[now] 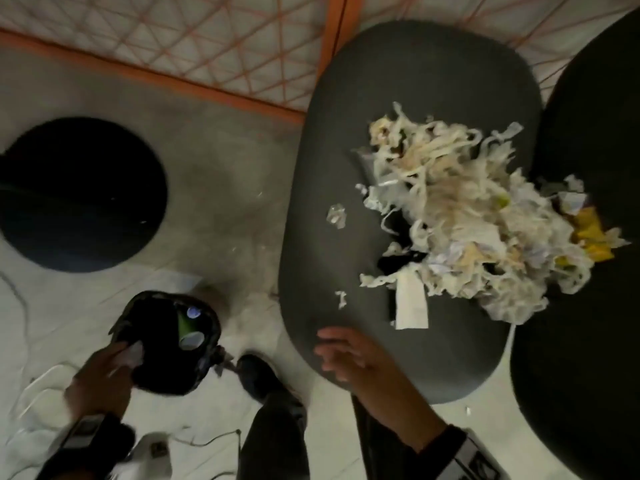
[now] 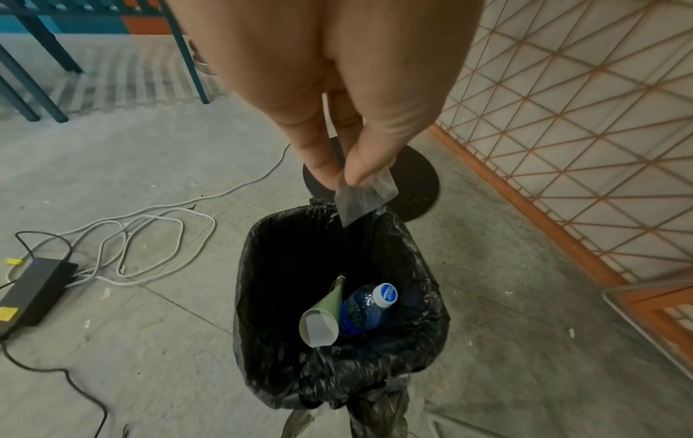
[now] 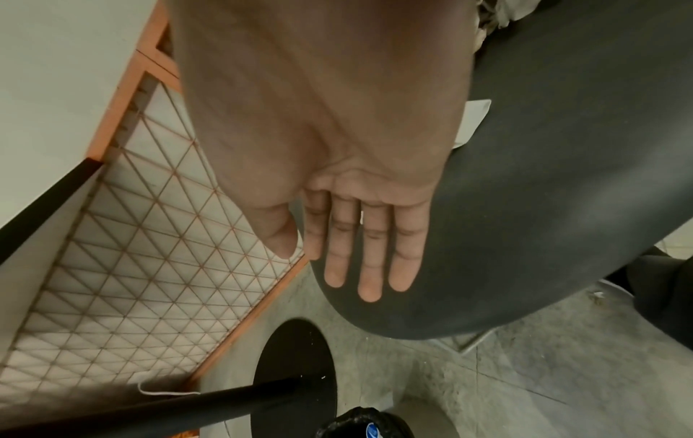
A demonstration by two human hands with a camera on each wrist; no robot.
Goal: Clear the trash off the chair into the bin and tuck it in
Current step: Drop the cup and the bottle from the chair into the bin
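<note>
- Over the bin's mouth, the left hand (image 2: 330, 97) pinches a small clear plastic scrap (image 2: 365, 197) between thumb and fingertips, and the scrap hangs just above the opening.
- The bin (image 2: 337, 299), lined with a black bag, stands on the floor beside the chair and already holds a green paper cup (image 2: 324, 318) and a blue-capped bottle (image 2: 365, 311).
- The right hand (image 3: 337, 183) is empty, fingers straight and close together, palm hovering over the near edge of the chair (image 1: 398, 133).
- A heap of shredded paper trash (image 1: 460, 220) lies on the chair seat, spilling toward its right side, with a few loose bits (image 1: 336, 216) apart from it.
- White cables (image 2: 150, 231) lie on the floor left of the bin.
</note>
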